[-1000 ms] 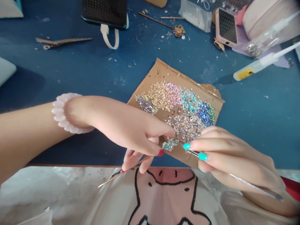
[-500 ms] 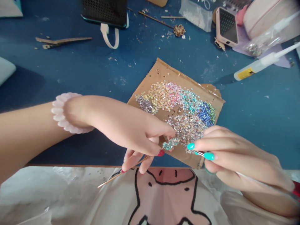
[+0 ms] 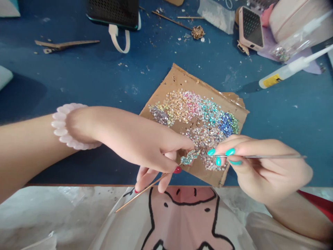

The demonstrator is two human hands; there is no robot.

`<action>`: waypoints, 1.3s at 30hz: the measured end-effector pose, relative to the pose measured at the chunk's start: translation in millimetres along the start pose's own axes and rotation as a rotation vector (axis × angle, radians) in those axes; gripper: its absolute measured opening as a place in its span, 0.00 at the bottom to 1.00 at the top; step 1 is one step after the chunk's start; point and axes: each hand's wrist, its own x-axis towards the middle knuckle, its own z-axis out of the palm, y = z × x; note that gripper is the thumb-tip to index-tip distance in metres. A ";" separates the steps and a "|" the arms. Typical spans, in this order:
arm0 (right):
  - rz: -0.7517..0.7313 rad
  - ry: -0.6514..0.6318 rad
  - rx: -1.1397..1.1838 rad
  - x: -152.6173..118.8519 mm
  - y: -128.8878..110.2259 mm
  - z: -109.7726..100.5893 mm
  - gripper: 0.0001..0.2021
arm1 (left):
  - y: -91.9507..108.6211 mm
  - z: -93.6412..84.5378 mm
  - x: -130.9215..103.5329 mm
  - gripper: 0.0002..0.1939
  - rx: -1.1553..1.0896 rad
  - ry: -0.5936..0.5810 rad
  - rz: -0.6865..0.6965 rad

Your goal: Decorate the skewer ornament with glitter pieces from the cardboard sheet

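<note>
My left hand (image 3: 140, 139) pinches a thin gold hairpin stick (image 3: 142, 192), whose teal, stone-covered ornament (image 3: 189, 157) sits just past the fingertips. Between the fingers of my right hand (image 3: 260, 163) are slim metal tweezers (image 3: 270, 156), lying nearly level with their tip close to the ornament's right end. Whether the tip holds a stone is too small to tell. Under both hands lies a tilted cardboard piece (image 3: 170, 78) with small stones in groups: grey-purple (image 3: 159, 115), peach (image 3: 177, 106), pink, teal (image 3: 210, 111), blue (image 3: 226, 125), green and a mixed pile (image 3: 208, 140).
On the blue table (image 3: 85, 80) are a metal clip (image 3: 66, 45), a black device (image 3: 113, 14) with a white cable, another gold stick with a flower (image 3: 198, 32), a plastic bag (image 3: 217, 15), a phone (image 3: 251, 27) and a glue bottle (image 3: 283, 74) at the right.
My right hand has turned, bringing the tweezers from a slant to nearly level, and their tip has drawn slightly away from the ornament. The gold stick is tilted a little more steeply.
</note>
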 end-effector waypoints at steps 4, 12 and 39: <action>-0.003 -0.002 0.005 -0.6 0.7 -0.2 0.12 | -1.3 -1.4 0.9 0.07 -0.008 -0.001 0.016; -0.007 -0.008 -0.017 0.3 0.4 -1.2 0.10 | -1.2 -1.4 2.0 0.06 -0.026 -0.009 0.018; -0.052 -0.051 -0.011 -1.7 1.4 -3.9 0.14 | -0.8 -1.6 1.5 0.05 -0.032 -0.013 0.023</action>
